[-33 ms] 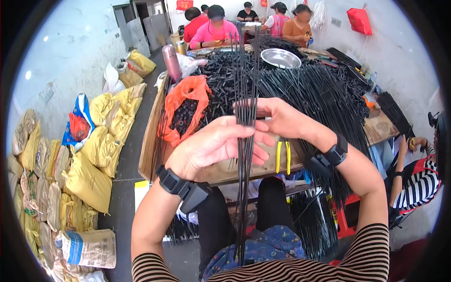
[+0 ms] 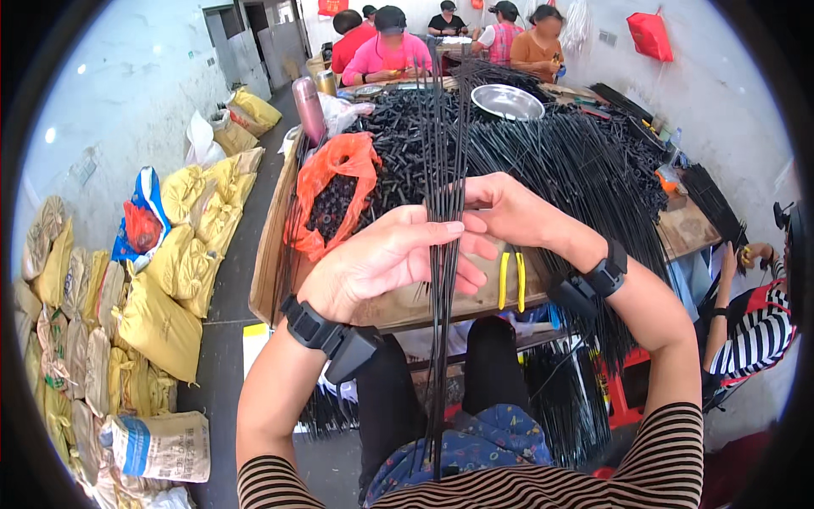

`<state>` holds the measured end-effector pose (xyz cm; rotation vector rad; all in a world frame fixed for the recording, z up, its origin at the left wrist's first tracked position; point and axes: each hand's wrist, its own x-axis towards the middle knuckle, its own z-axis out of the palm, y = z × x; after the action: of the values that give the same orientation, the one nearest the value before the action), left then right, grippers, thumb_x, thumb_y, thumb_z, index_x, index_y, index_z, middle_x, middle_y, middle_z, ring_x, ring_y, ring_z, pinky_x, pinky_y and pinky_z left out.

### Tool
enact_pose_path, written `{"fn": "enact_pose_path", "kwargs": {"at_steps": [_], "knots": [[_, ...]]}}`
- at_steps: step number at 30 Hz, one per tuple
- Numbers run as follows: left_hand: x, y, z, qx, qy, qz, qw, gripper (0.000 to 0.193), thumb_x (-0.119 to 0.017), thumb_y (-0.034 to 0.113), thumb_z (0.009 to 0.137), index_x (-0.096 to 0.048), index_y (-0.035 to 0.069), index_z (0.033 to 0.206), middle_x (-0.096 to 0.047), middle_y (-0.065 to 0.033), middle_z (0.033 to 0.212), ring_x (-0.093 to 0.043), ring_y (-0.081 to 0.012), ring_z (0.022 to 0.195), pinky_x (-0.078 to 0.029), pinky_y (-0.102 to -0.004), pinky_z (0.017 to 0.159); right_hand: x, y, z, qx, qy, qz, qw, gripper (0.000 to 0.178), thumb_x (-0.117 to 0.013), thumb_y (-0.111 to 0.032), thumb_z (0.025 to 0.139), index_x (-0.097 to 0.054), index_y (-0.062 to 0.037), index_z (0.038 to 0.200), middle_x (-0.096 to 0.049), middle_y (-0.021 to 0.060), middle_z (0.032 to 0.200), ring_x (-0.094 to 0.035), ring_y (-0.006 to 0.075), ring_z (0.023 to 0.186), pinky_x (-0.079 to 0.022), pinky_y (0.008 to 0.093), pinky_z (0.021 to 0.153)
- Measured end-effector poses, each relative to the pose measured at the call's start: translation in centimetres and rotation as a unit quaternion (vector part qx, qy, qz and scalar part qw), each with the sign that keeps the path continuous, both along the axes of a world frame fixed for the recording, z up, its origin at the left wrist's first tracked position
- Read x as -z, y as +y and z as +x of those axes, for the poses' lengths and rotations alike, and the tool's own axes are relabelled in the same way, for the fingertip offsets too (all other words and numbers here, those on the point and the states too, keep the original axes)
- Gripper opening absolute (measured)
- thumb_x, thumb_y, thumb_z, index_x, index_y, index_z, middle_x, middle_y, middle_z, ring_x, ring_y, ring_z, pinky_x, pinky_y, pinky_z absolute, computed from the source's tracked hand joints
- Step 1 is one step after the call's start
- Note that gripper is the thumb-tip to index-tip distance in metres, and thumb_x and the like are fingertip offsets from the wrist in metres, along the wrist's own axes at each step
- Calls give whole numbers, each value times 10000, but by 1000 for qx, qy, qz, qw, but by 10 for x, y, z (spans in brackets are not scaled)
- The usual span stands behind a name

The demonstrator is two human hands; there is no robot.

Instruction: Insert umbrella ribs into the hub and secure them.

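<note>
A loose bundle of long thin black rods (image 2: 440, 314) stands upright in front of my body, reaching from my lap up past the table's far heap. My left hand (image 2: 381, 259) is closed round the middle of it, thumb across the front and fingertips showing beyond. My right hand (image 2: 526, 216) is bent in from the right, its fingers curled against the same rods just above the left fingers. Its fingertips are partly hidden behind the bundle. Below the right hand, yellow-handled pliers (image 2: 511, 280) lie on the wooden table (image 2: 398, 312).
An orange plastic bag (image 2: 363, 157) of small black parts lies left of the bundle. Black tubular pieces (image 2: 405, 127) and many more rods (image 2: 568, 174) cover the table. A steel bowl (image 2: 507, 103) and pink bottle (image 2: 309, 110) stand farther back. Yellow sacks (image 2: 161, 322) line the left wall; a co-worker (image 2: 755, 335) sits right.
</note>
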<state>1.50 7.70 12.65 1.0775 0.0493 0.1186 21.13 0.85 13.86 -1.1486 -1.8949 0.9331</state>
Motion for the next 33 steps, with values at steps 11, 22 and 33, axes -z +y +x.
{"fn": "enact_pose_path", "kwargs": {"at_steps": [11, 22, 33], "knots": [[5, -2, 1, -86, 54, 17, 995, 412, -551, 218, 937, -488, -56, 1237, -589, -197, 1188, -637, -330, 1004, -517, -450, 902, 2, -6, 0, 70, 4, 11, 997, 284, -534, 64, 855, -626, -9, 1114, -684, 28, 938, -585, 62, 839, -496, 259, 781], [1, -2, 8, 21, 2, -2, 1000, 322, -548, 153, 927, -510, -60, 1166, -611, -236, 1087, -624, -373, 1013, -501, -489, 916, 8, -3, 5, 84, -165, 185, 965, 239, -624, -17, 761, -662, -53, 994, -672, 163, 828, -674, 279, 743, -519, 325, 668], [-34, 10, -2, 20, -2, 67, 998, 299, -522, 221, 956, -523, -13, 1143, -628, -210, 1042, -642, -347, 982, -519, -476, 891, -2, 26, -7, 24, -90, 89, 992, 105, -570, -16, 787, -619, 16, 873, -649, 152, 761, -600, 202, 670, -481, 326, 656]]}}
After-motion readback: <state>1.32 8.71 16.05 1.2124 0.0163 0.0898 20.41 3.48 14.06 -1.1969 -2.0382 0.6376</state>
